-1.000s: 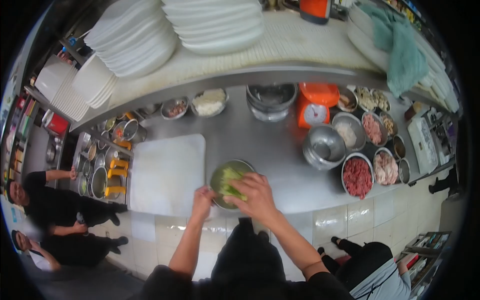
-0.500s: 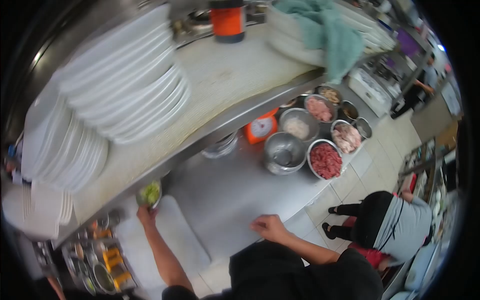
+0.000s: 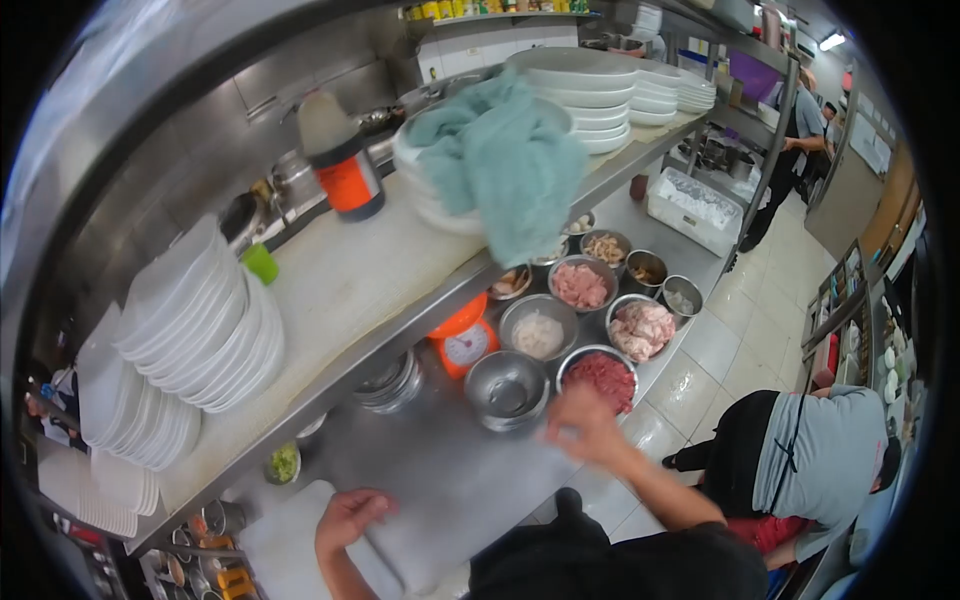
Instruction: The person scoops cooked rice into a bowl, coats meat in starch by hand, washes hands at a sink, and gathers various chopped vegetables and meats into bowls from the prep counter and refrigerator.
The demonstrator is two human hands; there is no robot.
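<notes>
My left hand [image 3: 352,515] is over the steel counter beside the white cutting board [image 3: 300,545], with fingers apart and nothing in it. The bowl of chopped greens [image 3: 283,463] stands beyond the board, under the shelf edge, apart from my hand. My right hand [image 3: 582,428], blurred by motion, is in front of the bowl of red meat [image 3: 598,376]; its fingers are smeared. To its left stand nested empty steel bowls [image 3: 506,388] and an orange scale [image 3: 465,345].
A shelf [image 3: 330,290] crosses above the counter with stacked white plates [image 3: 190,320], a green cloth [image 3: 510,150] and an orange-labelled container [image 3: 348,180]. More bowls of meat [image 3: 641,328] line the right side. A person in grey [image 3: 825,450] bends at lower right; others stand farther back.
The greens bowl went from between my hands to the back of the counter, and my left hand has let go of it. My right hand moved toward the red meat. The view turned right.
</notes>
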